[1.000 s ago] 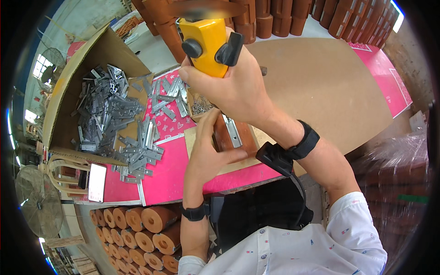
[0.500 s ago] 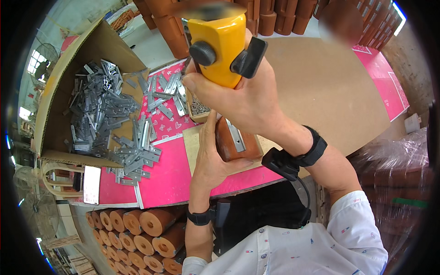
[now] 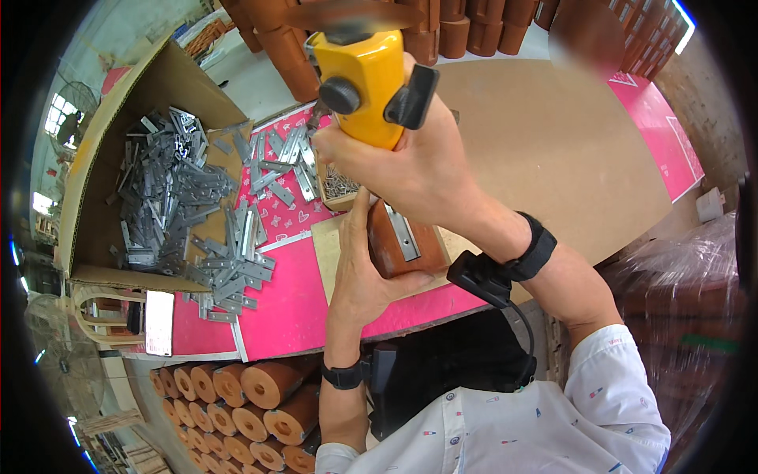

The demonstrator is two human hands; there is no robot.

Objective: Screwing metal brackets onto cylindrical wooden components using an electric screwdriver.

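Observation:
My right hand [image 3: 414,162] is wrapped around a yellow power screwdriver [image 3: 369,83] with black knobs, raised over the work; its working tip is mostly hidden behind my hand. Below it, my left hand [image 3: 363,268] grips a reddish-brown block [image 3: 433,245], thumb along the near side and fingers on the left side. A flat metal strip with holes [image 3: 403,235] lies on the block's top, its far end covered by my right hand. The block rests on a pale board [image 3: 328,245]. Just beyond it stands a small box of screws [image 3: 339,186].
At left, a cardboard box [image 3: 87,186] lies open toward me, spilling metal strips [image 3: 237,272] onto the pink table cover [image 3: 288,296]. A phone [image 3: 159,322] is near its corner. Brown cylinders [image 3: 264,385] are stacked below; more brown pieces [image 3: 284,55] stand behind. A brown sheet [image 3: 553,142] covers the right.
My right hand has shifted slightly left with the yellow power screwdriver. My left hand still grips the block in about the same place.

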